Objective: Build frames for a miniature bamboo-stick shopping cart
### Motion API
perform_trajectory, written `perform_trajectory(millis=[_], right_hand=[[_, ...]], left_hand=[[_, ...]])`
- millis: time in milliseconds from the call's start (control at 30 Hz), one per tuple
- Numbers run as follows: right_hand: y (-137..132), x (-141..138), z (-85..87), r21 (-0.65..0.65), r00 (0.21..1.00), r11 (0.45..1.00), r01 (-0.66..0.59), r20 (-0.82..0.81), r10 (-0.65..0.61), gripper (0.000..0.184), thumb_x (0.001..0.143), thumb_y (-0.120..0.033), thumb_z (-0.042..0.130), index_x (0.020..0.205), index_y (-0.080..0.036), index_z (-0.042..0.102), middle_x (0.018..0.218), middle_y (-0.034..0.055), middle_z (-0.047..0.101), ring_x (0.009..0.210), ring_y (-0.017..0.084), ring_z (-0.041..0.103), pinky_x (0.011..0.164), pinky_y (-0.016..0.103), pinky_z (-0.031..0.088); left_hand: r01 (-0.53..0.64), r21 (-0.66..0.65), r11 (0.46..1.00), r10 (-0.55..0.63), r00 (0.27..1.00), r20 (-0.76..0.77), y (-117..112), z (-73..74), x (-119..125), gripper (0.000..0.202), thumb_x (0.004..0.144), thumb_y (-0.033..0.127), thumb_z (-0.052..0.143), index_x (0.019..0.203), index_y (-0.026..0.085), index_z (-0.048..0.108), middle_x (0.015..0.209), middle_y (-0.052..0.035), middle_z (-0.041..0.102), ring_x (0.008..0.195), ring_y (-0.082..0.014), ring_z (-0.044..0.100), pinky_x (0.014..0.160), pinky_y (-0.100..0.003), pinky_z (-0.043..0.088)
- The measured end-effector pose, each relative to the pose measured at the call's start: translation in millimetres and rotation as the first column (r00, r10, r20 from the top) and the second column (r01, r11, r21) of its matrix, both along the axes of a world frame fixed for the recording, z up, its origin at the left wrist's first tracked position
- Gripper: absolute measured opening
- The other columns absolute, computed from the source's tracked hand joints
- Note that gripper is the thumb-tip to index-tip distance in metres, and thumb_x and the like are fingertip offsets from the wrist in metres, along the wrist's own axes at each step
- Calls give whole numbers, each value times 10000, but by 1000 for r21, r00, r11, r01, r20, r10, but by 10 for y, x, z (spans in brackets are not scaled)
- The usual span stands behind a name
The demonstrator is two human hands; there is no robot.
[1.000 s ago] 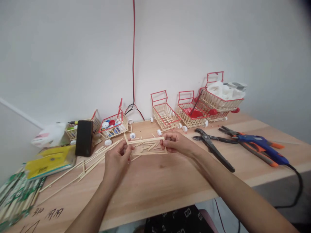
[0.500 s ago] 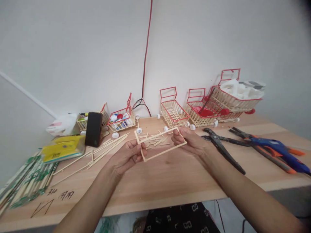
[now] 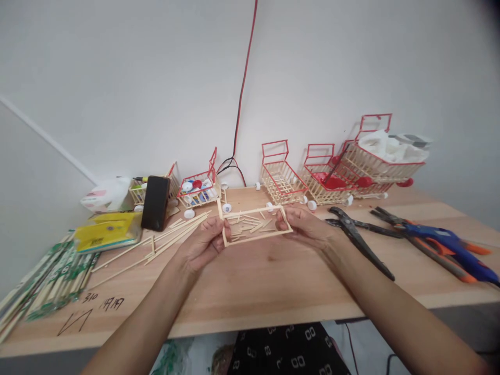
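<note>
- Table (image 3: 250,291): a pale wooden top spans the view. Your work is held just above it, slightly toward 12 o'clock of its middle.
- Model carts (image 3: 282,179): stick-built baskets with red trim stand in a row along the wall, from 10 to 2 o'clock of your hands.
- Glue gun (image 3: 445,242) and pliers (image 3: 359,235): both lie flat on the table at 3 o'clock. The pliers are near your right wrist and the gun is well apart from it.
- Loose sticks (image 3: 172,237): a fan of long sticks lies at 9 o'clock, near your left hand but not touching it.
- Left hand (image 3: 203,245): it is closed in a pinch on the 9 o'clock short end of the frame, with the thumb over the rail and the fingers curled beneath.
- Right hand (image 3: 307,229): it is likewise closed, fingertips pinching the 3 o'clock short end.
- Stick frame (image 3: 258,237): this open rectangle of thin pale sticks is held roughly level between both hands, just above some short offcuts (image 3: 250,225) on the table.
  - Handling: it is probably very light, stiff along each rail and weak at the corner joints, so twisting could rack or snap it.
  - Grip: take it at the short ends close to the corners, with light, even pressure.
</note>
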State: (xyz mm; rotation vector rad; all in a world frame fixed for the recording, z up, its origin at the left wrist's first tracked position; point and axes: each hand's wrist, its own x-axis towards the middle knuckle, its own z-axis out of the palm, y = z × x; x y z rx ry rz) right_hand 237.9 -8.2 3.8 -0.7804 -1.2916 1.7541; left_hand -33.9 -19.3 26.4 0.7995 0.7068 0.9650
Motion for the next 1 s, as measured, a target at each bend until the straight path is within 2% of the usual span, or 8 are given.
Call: perform_trajectory(millis=[167,267,433,633,733,800,900,1000], right_hand=[[8,8,-5,64,996,997,29,77,-34,451,663,-542,770,811,-160,582,658,-22,513,516,66,347,437,193,213],[12,57,22,88,988,996,-4,156,-10,450,682,-545,750,822,-148,589,678,-16,551,491,51,348,428,188,230],[-4,196,110,62,947,996,-71,318,48,453,740,-487,723,989,-134,587,761,22,650,488,46,434,428,181,276],[-169,234,217,115,827,986,-124,561,38,426,773,-447,678,1047,-142,567,739,27,688,504,84,531,441,198,363],[-319,223,214,143,742,979,-146,670,12,366,809,-434,625,1026,-141,587,710,30,684,509,106,551,445,213,385],[-419,203,182,219,657,969,-116,749,-91,295,837,-400,585,993,-151,612,635,15,664,496,124,552,456,228,384],[-534,143,123,433,456,897,-87,818,-350,172,848,-296,545,885,-165,651,608,24,657,545,156,572,526,258,386],[-592,66,82,563,279,817,-122,810,-516,158,839,-206,515,841,-154,665,764,90,700,672,190,598,611,282,388]], left_hand=[[9,96,995,0,996,-91,39,4,-36,385,548,373,872,688,101,638,547,2,598,414,-19,399,412,-147,320],[39,138,990,-18,988,-151,67,-7,-58,398,563,400,863,694,101,636,581,-18,638,419,-29,443,418,-152,347],[205,110,973,-169,947,-274,80,-30,-70,349,657,341,822,816,111,613,695,-68,706,462,-62,556,450,-155,421],[401,29,915,-359,847,-393,52,-90,-83,338,708,347,783,858,126,576,776,-112,731,569,-129,663,542,-213,517],[450,29,892,-376,778,-503,49,-120,-79,345,697,387,779,785,128,568,712,-105,727,552,-143,666,503,-213,502],[471,41,881,-363,728,-582,55,-144,-72,346,684,400,779,751,128,576,692,-98,725,539,-146,660,474,-211,491],[500,51,865,-359,685,-634,73,-191,-68,339,687,415,764,751,125,601,712,-93,726,550,-148,662,461,-210,492],[513,67,856,-353,674,-649,94,-236,-81,331,709,428,739,760,126,614,708,-87,721,546,-140,659,465,-204,496]])
